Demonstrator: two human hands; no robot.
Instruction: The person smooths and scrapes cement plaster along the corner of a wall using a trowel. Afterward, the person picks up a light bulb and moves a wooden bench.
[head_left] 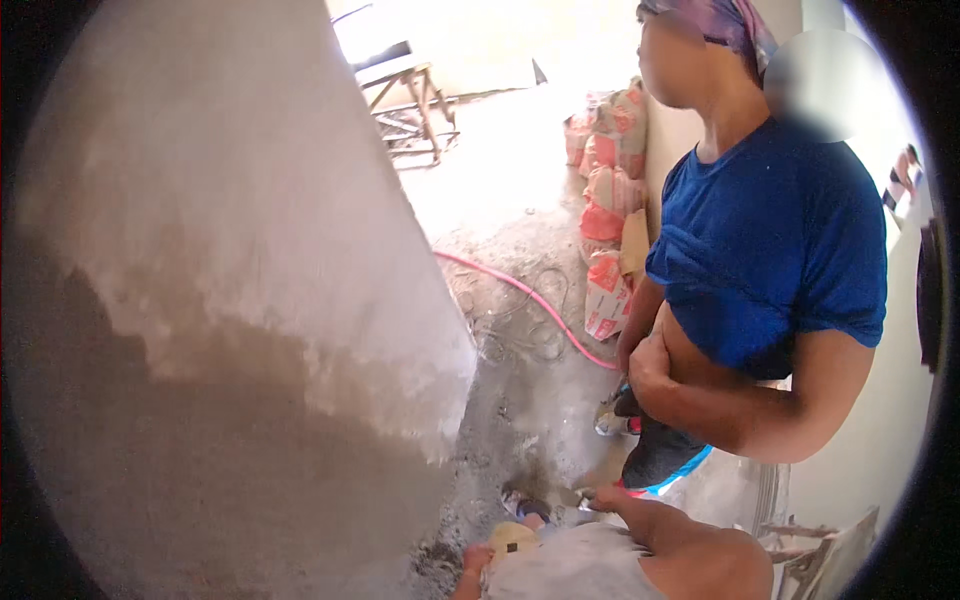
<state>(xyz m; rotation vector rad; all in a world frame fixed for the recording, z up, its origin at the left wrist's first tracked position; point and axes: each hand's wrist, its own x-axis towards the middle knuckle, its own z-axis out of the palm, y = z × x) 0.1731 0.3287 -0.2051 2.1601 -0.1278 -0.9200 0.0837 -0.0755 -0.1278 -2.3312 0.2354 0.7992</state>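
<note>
Low in the view, my left hand (pixel 478 558) is closed at the edge of a pale yellow piece with a small dark rectangle (pixel 512 540), whose kind I cannot make out. My right arm reaches in toward the middle, and my right hand (pixel 604 497) looks closed around something small and greyish by its fingertips, too blurred to name. Left of both hands rises a wall (pixel 250 330), its lower part darker and wet-looking, its upper part pale. My grey shirt (pixel 570 565) hides part of the ground, and a dark shoe (pixel 528 506) shows beyond my hands.
At right stands a person in a blue shirt (pixel 770 240), one hand at their belly. Stacked red-and-white paper sacks (pixel 612 190) line the far wall. A pink hose (pixel 520 290) crosses the dusty floor. Farther off is a wooden trestle (pixel 420 110); wooden pieces (pixel 815 550) lie lower right.
</note>
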